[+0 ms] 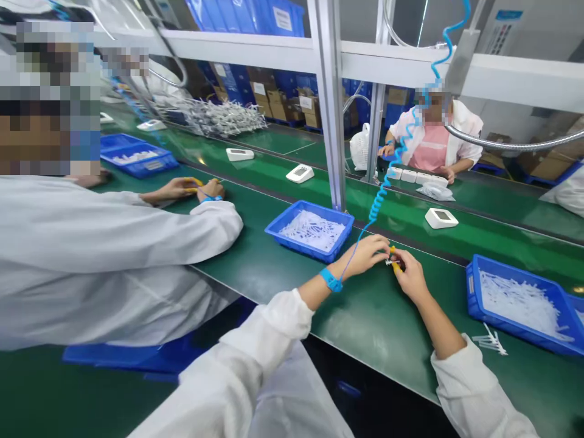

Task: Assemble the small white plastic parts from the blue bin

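Note:
My left hand (366, 254), with a blue wrist strap (331, 280) and its cord, is closed with the fingertips pinched at a small white plastic piece (391, 262). Close against it on the right, my right hand (410, 275) is closed around a small hand tool with yellow handles (396, 267). The tool's jaws are too small to make out. Both hands are just above the green work surface (365, 322). Left of them stands a blue tray (310, 248) of small white parts; a second blue tray (477, 304) of thin white pieces is to the right.
Loose white plastic pieces (491, 342) lie beside the right tray. White devices with screens (441, 218) stand along the green belt. A coiled blue cord (376, 204) hangs near my left hand. A co-worker's sleeve (196, 234) reaches in at left; another person (431, 143) sits opposite.

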The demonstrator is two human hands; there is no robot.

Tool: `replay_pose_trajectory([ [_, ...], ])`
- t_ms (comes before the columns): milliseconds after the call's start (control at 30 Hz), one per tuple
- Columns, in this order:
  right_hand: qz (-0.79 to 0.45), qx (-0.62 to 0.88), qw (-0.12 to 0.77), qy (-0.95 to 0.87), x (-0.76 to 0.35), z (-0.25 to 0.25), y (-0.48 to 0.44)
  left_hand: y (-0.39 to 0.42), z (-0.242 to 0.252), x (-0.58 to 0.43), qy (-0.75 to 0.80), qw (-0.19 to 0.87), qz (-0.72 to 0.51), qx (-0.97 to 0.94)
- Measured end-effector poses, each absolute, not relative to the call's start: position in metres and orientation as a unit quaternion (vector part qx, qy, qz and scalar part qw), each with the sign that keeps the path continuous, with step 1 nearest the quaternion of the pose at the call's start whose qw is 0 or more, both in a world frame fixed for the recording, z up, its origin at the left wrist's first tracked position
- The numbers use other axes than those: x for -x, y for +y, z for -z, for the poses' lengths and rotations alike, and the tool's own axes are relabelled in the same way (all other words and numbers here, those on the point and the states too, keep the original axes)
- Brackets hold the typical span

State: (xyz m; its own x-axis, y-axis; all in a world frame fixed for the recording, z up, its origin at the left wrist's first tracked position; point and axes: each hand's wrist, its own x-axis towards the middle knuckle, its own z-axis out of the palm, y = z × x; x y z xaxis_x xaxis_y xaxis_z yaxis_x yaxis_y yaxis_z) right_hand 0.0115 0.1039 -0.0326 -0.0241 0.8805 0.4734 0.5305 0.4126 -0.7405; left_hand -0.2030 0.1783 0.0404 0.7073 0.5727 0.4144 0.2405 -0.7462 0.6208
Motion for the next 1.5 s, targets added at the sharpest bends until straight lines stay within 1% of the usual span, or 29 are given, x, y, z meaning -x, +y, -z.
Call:
replay_pose_trajectory([
  [100, -0.194, 0.528, 0.519, -0.644, -0.011, 0.039, 0.108, 0.178, -0.016, 0.173, 0.24, 0.355, -0.31, -0.849],
  [267, -0.268, 0.516, 0.607, -0.541, -0.009, 0.05, 0.116, 0.191, 0.012, 0.158, 0.282, 0.536, -0.337, -0.721],
  [400, -0.333, 0.502, 0.62, -0.502, -0.008, 0.05, 0.117, 0.196, 0.022, 0.161, 0.293, 0.601, -0.361, -0.65],
  [600, -0.426, 0.505, 0.598, -0.454, -0.004, 0.039, 0.113, 0.189, 0.02, 0.164, 0.311, 0.598, -0.394, -0.625],
  [767, -0.419, 0.509, 0.613, -0.436, -0.005, 0.03, 0.111, 0.192, 0.018, 0.168, 0.282, 0.518, -0.408, -0.697],
  [867, -0.413, 0.507, 0.62, -0.434, -0.007, 0.027, 0.111, 0.194, 0.019, 0.17, 0.268, 0.504, -0.413, -0.71],
  [1233, -0.433, 0.534, 0.618, -0.382, -0.009, 0.025, 0.111, 0.189, 0.018, 0.168, 0.277, 0.6, -0.377, -0.649],
  [1500, -0.432, 0.535, 0.613, -0.389, -0.009, 0.024, 0.111, 0.187, 0.019, 0.166, 0.289, 0.623, -0.372, -0.624],
])
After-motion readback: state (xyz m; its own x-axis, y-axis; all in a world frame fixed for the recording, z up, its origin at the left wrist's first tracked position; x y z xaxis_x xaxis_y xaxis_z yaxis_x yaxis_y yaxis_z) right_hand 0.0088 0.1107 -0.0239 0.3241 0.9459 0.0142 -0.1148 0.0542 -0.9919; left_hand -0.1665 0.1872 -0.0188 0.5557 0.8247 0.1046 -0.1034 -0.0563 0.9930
